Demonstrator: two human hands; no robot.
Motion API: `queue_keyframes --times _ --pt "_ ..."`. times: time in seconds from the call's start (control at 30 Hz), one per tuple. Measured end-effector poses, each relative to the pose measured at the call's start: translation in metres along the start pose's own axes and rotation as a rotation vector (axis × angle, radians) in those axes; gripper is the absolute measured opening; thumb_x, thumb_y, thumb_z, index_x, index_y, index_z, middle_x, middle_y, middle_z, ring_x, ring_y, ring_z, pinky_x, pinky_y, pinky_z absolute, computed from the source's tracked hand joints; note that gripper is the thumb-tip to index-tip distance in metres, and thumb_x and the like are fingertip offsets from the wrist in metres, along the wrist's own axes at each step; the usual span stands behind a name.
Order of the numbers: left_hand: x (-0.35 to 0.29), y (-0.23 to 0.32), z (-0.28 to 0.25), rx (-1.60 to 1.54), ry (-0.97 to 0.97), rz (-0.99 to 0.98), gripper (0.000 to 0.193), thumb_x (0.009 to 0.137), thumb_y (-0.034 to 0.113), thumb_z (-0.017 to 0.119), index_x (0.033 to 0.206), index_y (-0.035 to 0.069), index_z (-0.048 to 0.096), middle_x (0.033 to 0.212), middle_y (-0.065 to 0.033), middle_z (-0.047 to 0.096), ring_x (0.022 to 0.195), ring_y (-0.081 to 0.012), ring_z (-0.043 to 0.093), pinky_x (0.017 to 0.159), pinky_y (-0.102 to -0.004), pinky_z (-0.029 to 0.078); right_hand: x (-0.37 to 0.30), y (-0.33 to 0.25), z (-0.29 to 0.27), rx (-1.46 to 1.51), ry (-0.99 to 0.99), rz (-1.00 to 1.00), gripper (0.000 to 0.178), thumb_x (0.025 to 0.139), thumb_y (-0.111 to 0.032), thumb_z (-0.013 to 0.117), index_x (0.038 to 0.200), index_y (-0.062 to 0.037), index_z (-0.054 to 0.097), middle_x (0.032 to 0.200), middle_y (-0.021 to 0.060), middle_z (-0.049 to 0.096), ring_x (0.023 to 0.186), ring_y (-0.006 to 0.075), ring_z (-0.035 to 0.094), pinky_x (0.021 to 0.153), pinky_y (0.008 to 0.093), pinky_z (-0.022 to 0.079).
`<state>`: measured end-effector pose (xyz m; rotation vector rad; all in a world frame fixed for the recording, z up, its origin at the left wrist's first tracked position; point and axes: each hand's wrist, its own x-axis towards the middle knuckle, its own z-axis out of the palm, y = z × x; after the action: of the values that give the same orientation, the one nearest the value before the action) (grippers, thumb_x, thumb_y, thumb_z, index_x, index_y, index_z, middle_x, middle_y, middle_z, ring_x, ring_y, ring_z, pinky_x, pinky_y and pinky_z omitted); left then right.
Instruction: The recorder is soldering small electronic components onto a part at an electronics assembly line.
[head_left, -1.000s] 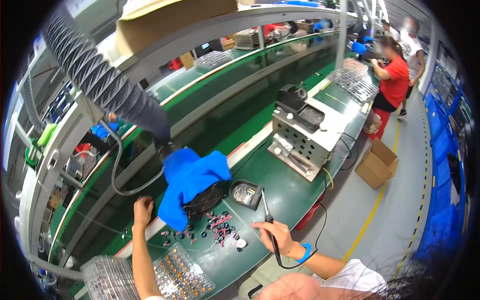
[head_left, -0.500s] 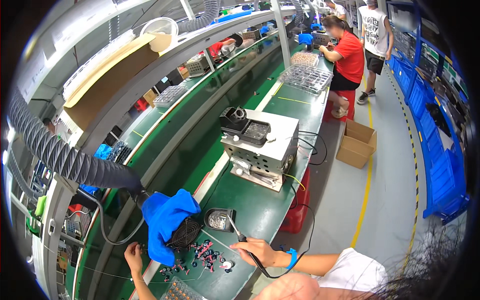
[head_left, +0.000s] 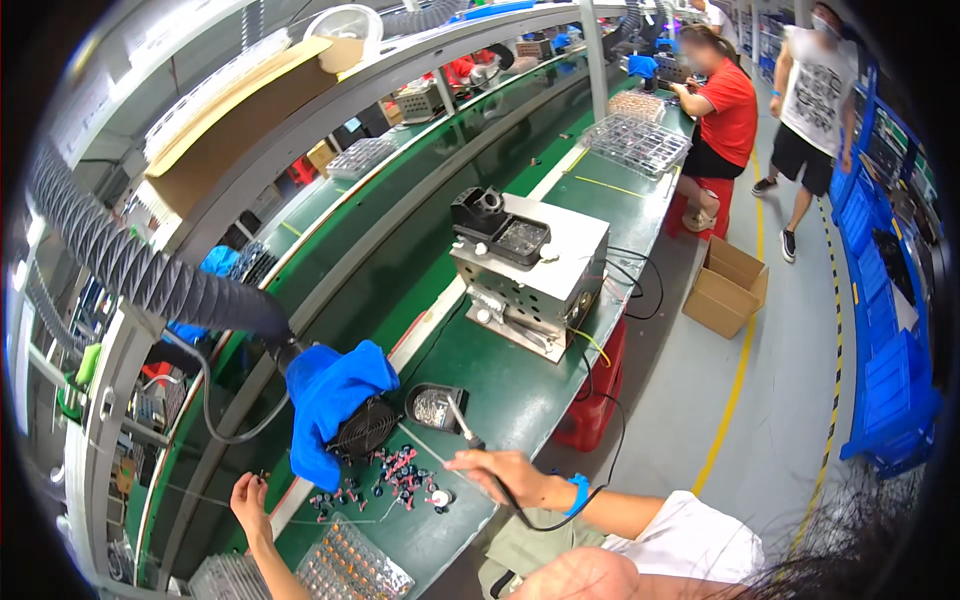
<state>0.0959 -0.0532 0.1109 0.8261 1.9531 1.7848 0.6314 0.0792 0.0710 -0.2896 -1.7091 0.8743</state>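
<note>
My right hand (head_left: 512, 480) is wrapped round a soldering iron (head_left: 470, 434), its tip pointing up beside a small black dish (head_left: 409, 403) of silvery curled metal. Fingers pinched, my left hand (head_left: 248, 502) is raised over the left edge of the bench, with a tiny dark part (head_left: 263, 477) at its fingertips, too small to name. Between the hands lies a pile of small dark and pinkish-red parts (head_left: 402, 480), with a white round piece (head_left: 441, 497) at its edge. Nearest me sits a clear tray (head_left: 352, 562) with rows of orange-toned parts.
A blue cloth (head_left: 335, 400) drapes a black fan grille (head_left: 364, 428) under a grey ribbed duct (head_left: 170, 285). Further along the green bench (head_left: 520, 400) stands a metal box (head_left: 535, 265) with a soldering stand. A carton (head_left: 725, 290) sits on the floor. Two people are beyond.
The view has shifted, so more of the clear tray shows. My left hand sits a little further left, and the iron's tip points more upright. The person in the aisle has come nearer.
</note>
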Motion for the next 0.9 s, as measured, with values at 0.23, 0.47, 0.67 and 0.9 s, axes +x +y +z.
queue_keyframes --times 0.23,0.47,0.67,0.9 --pt "-0.077 0.045 -0.011 -0.153 0.082 0.07 0.022 0.1 0.009 0.065 0.118 -0.002 0.063 0.105 -0.0068 0.068 0.093 -0.0144 0.067 0.084 -0.0263 0.057 0.118 -0.039 -0.132 -0.314 0.357 0.069 0.033 0.105 -0.026 0.055 0.111 0.0019 0.072 0.081 0.0072 0.066 0.073 0.0139 0.065 0.062 0.0281 0.049" --pt "-0.2 0.105 0.045 -0.234 0.079 0.254 0.02 0.096 0.006 0.066 0.114 -0.003 0.064 0.107 -0.0093 0.067 0.1 -0.0212 0.068 0.092 -0.0347 0.056 0.259 0.035 -0.222 -0.99 0.264 -0.234 0.029 0.102 -0.027 0.062 0.092 -0.0036 0.075 0.066 0.0063 0.065 0.056 0.0116 0.056 0.053 0.0308 0.042" --pt "-0.249 0.123 0.069 -0.333 -0.004 0.383 0.039 0.085 -0.014 0.068 0.121 -0.002 0.058 0.118 -0.0118 0.064 0.109 -0.0234 0.067 0.097 -0.0378 0.056 0.302 0.105 -0.232 -0.888 0.153 0.023 0.038 0.097 -0.043 0.063 0.086 -0.0067 0.065 0.061 0.0109 0.062 0.055 0.0251 0.062 0.053 0.0395 0.043" --pt "-0.284 0.125 0.068 -0.365 -0.053 0.422 0.043 0.086 -0.017 0.066 0.125 -0.003 0.056 0.12 -0.0127 0.063 0.112 -0.023 0.068 0.096 -0.0321 0.056 0.29 0.103 -0.214 -0.225 0.267 0.508 0.04 0.091 -0.044 0.075 0.084 -0.0054 0.064 0.071 0.0004 0.059 0.052 0.0071 0.048 0.041 0.0238 0.032"
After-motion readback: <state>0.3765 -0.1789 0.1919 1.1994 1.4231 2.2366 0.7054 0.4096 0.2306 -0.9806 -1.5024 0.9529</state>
